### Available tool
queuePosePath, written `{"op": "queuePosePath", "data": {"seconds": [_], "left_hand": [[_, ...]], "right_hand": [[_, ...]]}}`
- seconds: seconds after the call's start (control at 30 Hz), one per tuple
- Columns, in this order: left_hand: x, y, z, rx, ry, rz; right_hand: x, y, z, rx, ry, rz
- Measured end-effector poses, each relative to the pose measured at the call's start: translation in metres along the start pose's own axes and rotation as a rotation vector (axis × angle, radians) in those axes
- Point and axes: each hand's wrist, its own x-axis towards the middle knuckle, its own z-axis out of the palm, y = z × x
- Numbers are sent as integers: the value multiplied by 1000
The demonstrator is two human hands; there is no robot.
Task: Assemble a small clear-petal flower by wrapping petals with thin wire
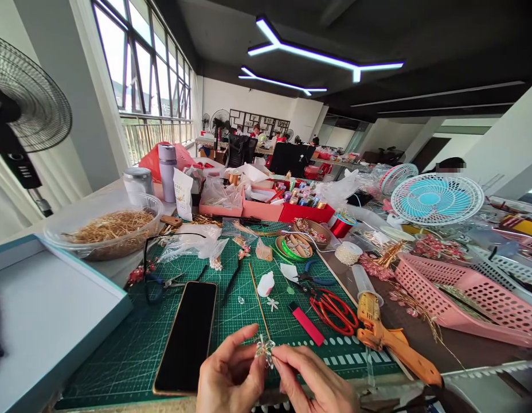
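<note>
Both hands (231, 373) (313, 381) pinch a small flower-shaped ornament (265, 347), clear and glossy, its petals spread outward.

Glossy flower (266, 347), perhaps plastic

I can't make out any word or number from here. The white pouch (183, 195) carries small print that blurs away, the green band (286, 250) bears pale marks too tiny to read, and the black panel (287, 160) shows an unclear white emblem (301, 158).
</note>
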Motion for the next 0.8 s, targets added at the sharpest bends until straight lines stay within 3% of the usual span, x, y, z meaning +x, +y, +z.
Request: {"op": "queuePosePath", "data": {"seconds": [0.1,0.23,0.43,0.67,0.8], "left_hand": [[1,-4,-3,24,-22,30],[2,-8,-7,67,-47,71],[3,-11,-9,101,-61,103],[1,-12,-11,218,-80,199],[0,-11,-11,280,-75,224]], "right_hand": [[1,1,-1,-41,-37,-73],[2,-1,3,-79,-4,-42],[5,-1,-1,-69,-90,-74],[1,0,1,-59,-16,-5],[4,1,-1,-128,-98,-49]]}}
